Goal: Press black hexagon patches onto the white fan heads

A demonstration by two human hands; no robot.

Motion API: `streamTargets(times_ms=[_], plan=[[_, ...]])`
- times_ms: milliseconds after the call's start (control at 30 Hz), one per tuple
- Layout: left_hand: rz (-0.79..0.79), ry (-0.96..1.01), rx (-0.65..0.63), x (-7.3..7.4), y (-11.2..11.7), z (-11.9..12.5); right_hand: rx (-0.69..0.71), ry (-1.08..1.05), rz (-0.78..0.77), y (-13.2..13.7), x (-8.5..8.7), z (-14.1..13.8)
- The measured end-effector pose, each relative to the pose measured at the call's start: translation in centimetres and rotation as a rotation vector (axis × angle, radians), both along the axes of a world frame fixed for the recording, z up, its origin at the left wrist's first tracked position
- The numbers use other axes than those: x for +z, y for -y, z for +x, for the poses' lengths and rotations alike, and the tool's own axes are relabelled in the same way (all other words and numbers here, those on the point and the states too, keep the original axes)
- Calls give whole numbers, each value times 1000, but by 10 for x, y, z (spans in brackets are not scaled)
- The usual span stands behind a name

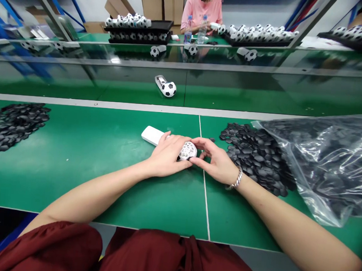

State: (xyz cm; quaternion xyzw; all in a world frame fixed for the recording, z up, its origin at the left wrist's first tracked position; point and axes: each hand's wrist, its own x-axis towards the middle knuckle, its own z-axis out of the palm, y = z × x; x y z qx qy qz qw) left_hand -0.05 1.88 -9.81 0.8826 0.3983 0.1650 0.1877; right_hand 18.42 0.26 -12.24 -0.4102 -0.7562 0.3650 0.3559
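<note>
A white handheld device [152,135] with a round white lattice head [188,151] lies on the green table [90,158]. My left hand [167,156] is closed over its body, fingers wrapped beside the lattice head. My right hand [214,159] pinches at the right side of the head, fingertips pressed together against it. What the fingertips hold, if anything, is too small to make out. A pile of small black pieces [253,152] lies just right of my right hand.
Another pile of black pieces [13,123] sits far left. A clear plastic bag [326,160] of black pieces lies at right. A finished football-patterned device [166,86] rests on the belt beyond. A person in pink [202,10] sits opposite among trays [138,28] of such devices.
</note>
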Motion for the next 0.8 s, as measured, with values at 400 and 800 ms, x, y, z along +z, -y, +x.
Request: streamTargets(times_ms=[400,800], plan=[[83,42,-57,-7,-3,-1,-267,302,187,-23,2,26],[-36,-15,-134,-2,-8,-8,-337,786,401,-39,-12,50]])
